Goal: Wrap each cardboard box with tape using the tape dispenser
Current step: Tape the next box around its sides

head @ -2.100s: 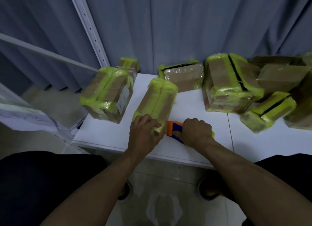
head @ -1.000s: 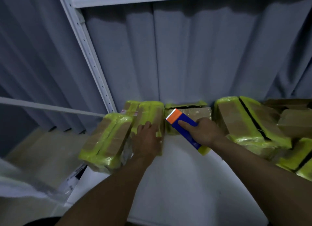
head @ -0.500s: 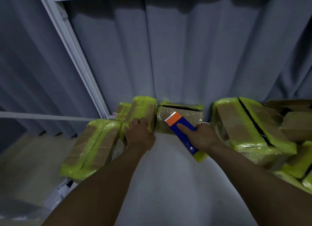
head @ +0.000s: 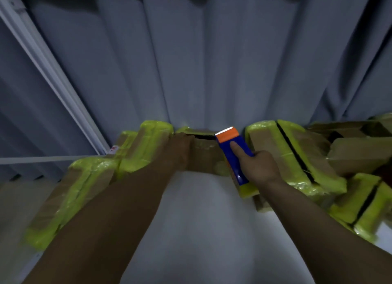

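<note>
where the white desk (head: 201, 230) meets the grey curtain (head: 212, 61), a half-taped middle box (head: 203, 156) stands against the folds, brown cardboard with yellow tape along its top and a dark seam there. the left hand (head: 180, 151) reaches to its upper left corner and touches it. its fingers (head: 187, 137) lie over the top edge, but blur hides whether they curl round it, so i cannot tell if they grasp. the right hand (head: 259, 168) is clenched round the tape dispenser (head: 226, 150), which has a blue body, an orange head and a toothed blade pointing up and away. the forefinger lies straight along the blue face, and the yellow roll (head: 247, 191) shows below the hand. the dispenser is held off the desk in front of the middle box's right side and hides that part of it. the box is hemmed in on both sides. just beside it on the left stands a tall taped box (head: 148, 143), with a small labelled box (head: 125, 139) behind that and a long taped box (head: 74, 194) lower left, under the left forearm. on the right a big taped box (head: 286, 154) with a black line across it sits just beside the dispenser. plain brown boxes (head: 358, 154) are piled beyond it, and more yellow-taped boxes (head: 364, 205) crowd the lower right. a white post (head: 48, 71) slants up at left, and a thin rail (head: 42, 159) runs level below it.
</note>
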Available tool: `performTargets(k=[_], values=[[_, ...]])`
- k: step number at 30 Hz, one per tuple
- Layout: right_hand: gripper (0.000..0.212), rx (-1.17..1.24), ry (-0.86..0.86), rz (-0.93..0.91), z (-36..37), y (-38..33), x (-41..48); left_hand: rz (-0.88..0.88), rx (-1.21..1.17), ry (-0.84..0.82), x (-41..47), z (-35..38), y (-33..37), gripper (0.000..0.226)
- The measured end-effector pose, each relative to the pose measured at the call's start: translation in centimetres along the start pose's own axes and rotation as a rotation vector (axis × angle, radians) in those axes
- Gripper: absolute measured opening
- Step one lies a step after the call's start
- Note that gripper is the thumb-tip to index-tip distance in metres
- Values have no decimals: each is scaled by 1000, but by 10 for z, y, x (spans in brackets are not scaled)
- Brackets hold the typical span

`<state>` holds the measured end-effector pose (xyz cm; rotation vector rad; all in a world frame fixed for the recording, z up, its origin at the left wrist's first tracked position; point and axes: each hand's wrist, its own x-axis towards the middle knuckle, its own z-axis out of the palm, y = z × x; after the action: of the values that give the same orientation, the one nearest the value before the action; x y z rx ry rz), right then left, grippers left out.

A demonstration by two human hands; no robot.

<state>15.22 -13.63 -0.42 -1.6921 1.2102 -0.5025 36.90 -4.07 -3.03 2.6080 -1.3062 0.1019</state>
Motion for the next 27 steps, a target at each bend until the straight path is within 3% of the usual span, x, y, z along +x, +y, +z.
performTargets(k=[1,5,9,12,14,17,20,22,25,27], values=[[61,3,20,1,-5,0,1,-11,-82,-22,2,1,1,5],[59,22,64,0,-25,2,0,-31,-115,-17,-16,-5,21,24],[61,33,81,11,-40,-4,-13,251,-313,131,-59,-2,28,23],[63,-6,83,7,-49,-4,-29,301,-387,82,-87,11,17,18],[66,-48,74,4,-54,-3,-41,325,-250,29,-104,4,13,27],[68,-131,64,-26,-58,-5,-56,197,100,84,-119,-14,1,69],[71,-199,71,-89,-55,-12,-60,-59,107,216,-127,-34,-13,61],[73,-238,67,-146,-46,-19,-60,-221,174,60,-128,-42,-33,66],[73,-248,47,-182,-24,-27,-57,-141,257,-213,-127,-37,-63,86],[73,-251,10,-172,-9,-29,-52,-200,231,-282,-127,-29,-62,68]])
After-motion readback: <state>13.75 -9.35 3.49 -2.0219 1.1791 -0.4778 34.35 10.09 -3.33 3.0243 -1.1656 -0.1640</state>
